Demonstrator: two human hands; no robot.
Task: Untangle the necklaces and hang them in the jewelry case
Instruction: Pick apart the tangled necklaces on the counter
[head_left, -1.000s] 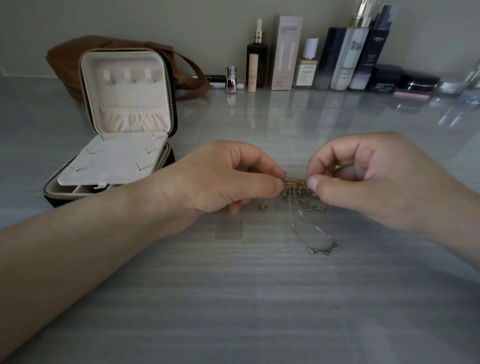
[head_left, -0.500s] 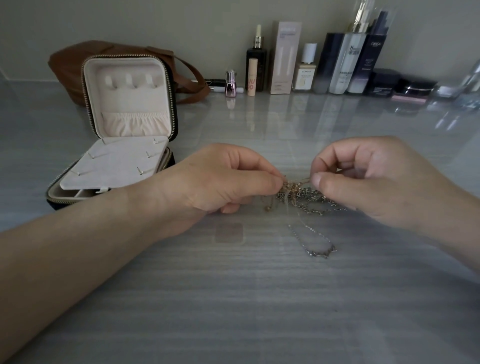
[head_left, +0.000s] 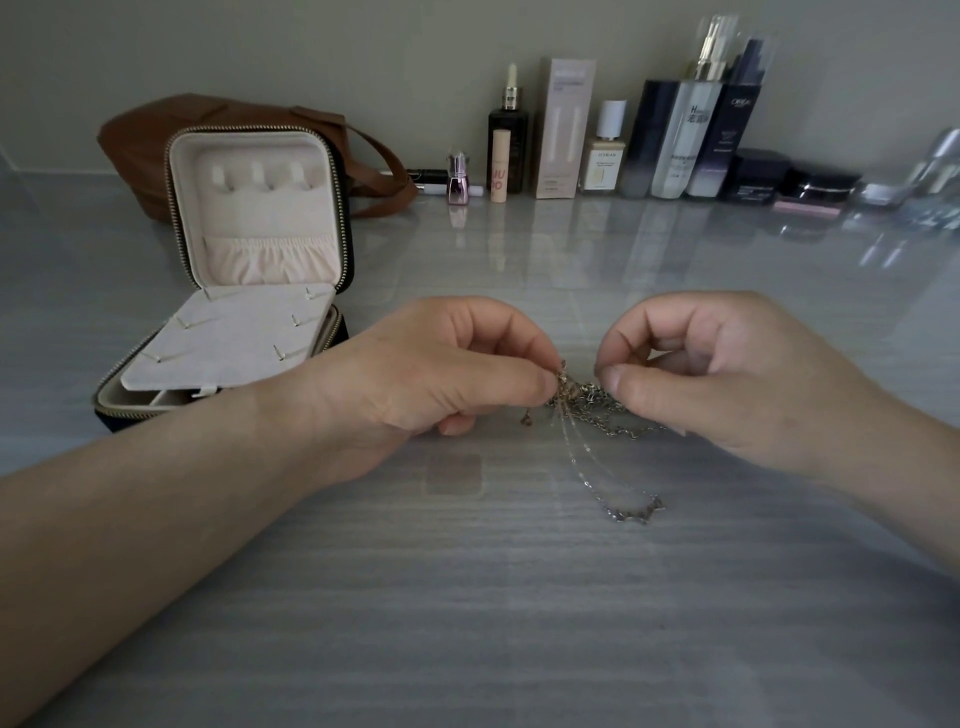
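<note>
Head view: we pinch the tangled necklaces (head_left: 582, 395) with left hand (head_left: 441, 374) and right hand (head_left: 727, 374), likely pulling the knot apart; jewelry case (head_left: 249, 291) waits open.

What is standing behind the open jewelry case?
A brown bag lies behind the jewelry case, its strap showing to the right. The raised lid covers much of the bag, so whatever is between them cannot be seen.

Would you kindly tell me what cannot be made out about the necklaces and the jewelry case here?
- Head view: number of necklaces in the tangle, too fine, partly behind the left hand and right hand.
- Head view: lower compartments of the jewelry case, covered by its hook panel.
</note>
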